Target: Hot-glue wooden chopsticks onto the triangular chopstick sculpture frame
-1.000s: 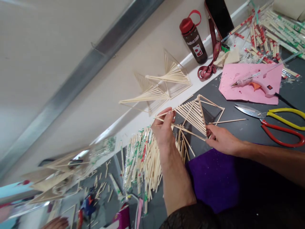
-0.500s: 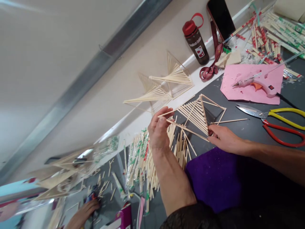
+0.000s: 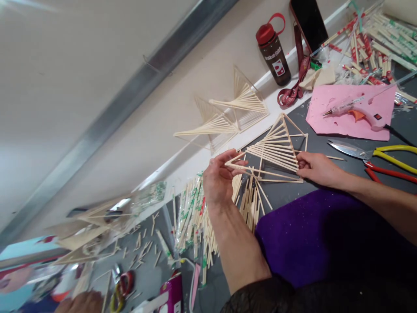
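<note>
A dark water bottle with a red lid stands near the wall. A black-screened smartphone leans beside it, with a maroon lanyard adjacent.

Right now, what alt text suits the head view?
A person's right hand holds a wooden stick framework over a grey table, the left hand at its pointed end. A glue gun on a pink sheet and scissors lie nearby.

Out beyond the right hand, it's "Perfect" across the bottle, the next word unclear, a white square logo below, and the lanyard beside it wears lettering too small to read!
</note>
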Motion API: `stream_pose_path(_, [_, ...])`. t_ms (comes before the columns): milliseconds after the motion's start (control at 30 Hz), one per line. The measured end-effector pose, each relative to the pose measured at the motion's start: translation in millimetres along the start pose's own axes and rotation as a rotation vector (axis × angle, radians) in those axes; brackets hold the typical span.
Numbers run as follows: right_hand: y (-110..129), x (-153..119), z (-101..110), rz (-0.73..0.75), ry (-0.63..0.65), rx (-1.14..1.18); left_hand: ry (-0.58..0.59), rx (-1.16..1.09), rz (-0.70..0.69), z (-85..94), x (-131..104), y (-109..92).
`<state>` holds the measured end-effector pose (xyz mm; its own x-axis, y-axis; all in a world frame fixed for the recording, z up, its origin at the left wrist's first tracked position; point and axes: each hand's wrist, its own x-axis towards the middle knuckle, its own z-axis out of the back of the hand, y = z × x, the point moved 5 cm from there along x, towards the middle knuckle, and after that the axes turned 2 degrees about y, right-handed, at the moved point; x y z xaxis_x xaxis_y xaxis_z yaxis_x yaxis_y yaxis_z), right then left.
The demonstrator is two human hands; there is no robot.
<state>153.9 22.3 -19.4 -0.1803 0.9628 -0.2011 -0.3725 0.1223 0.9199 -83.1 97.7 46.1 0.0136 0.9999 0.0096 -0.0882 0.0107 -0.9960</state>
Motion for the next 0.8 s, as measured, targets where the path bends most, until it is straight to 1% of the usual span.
stream_pose_path(100, [-4,3,5,-0.011,0.048,0.034,-0.028,0.018,0.003,4.0,1,5])
stream_pose_path(233, [-4,3,5,-0.001,0.049,0.026,-0.023,0.113,-0.066,5.4,3,8])
stream_pose_path(300, [-4,3,4,-0.002,0.042,0.013,-0.003,0.169,-0.106,4.6,4,8])
stream_pose_path(433, [-3,1,3,0.005,0.050,0.012,0.100,0.329,-0.151,-0.5,8,11])
stream_pose_path(500, [-2,1,3,0.003,0.048,0.008,0.117,0.368,-0.178,-1.7,10,12])
stream_pose_path(667, [0,0,3,-0.012,0.057,-0.037,0.042,0.391,-0.253,0.0,12,12])
stream_pose_path(800, [-1,1,2,-0.012,0.054,-0.040,0.021,0.383,-0.243,-0.6,12,13])
